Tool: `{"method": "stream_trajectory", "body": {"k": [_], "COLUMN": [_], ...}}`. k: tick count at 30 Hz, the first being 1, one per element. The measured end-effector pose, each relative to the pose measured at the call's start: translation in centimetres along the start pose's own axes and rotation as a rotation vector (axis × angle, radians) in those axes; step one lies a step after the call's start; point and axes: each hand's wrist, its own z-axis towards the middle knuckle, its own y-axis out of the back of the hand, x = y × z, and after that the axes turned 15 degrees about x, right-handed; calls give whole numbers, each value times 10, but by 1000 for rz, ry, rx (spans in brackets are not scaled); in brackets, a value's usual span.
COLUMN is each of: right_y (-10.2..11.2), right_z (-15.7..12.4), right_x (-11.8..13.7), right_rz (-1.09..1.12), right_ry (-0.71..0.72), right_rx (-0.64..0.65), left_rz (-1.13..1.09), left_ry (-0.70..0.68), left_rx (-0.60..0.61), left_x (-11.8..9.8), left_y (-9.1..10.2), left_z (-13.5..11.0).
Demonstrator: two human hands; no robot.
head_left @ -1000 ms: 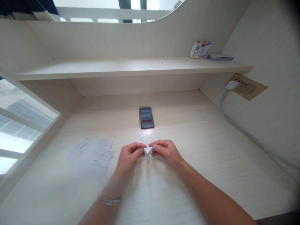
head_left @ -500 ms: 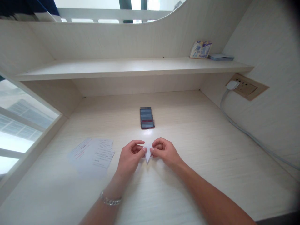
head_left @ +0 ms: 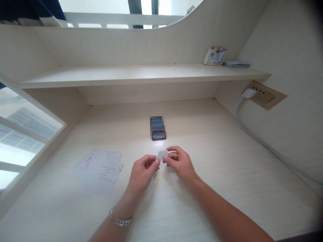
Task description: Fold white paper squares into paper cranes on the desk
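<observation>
Between my two hands is a small piece of folded white paper (head_left: 161, 154), held above the desk. My left hand (head_left: 144, 169) pinches its left side between thumb and fingers; a silver chain bracelet (head_left: 120, 220) circles that wrist. On the other side my right hand (head_left: 179, 162) grips the paper, thumb in front and fingers behind. The fingers hide part of the paper's edges and lower portion. Just beyond the hands lies a dark phone-shaped object (head_left: 157, 128), its surface blurred into blocks. Several overlapping paper sheets (head_left: 101, 168) with writing rest left of my left hand.
The pale wooden desk (head_left: 227, 188) runs back to a raised shelf (head_left: 126, 74). On the shelf stand a colourful packet (head_left: 215, 56) and a flat stack (head_left: 236, 64). A grey cable (head_left: 262, 143) trails from a plug in the wall socket (head_left: 264, 95) down the right side.
The folded paper has turned: its point faced down toward me before, and now a squarish white face shows, tilted up to the right. Both hands have shifted slightly with it.
</observation>
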Motion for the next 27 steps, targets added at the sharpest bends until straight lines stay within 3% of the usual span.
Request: {"method": "stream_trajectory", "body": {"k": [5, 10, 19, 27], "right_y": [-1, 0, 2, -1], "right_z": [-2, -3, 1, -4], "right_x": [1, 4, -3, 5], "right_rz": [-95, -241, -103, -255], "right_ry": [-62, 13, 3, -7], "right_rx": [118, 71, 78, 116], "left_rz": [130, 284, 217, 217], "left_ry": [-71, -105, -87, -74], "left_rx": [-46, -60, -80, -64], "left_x": [0, -4, -4, -6], "left_y": [3, 0, 0, 3], "left_z": [-1, -5, -5, -6]}}
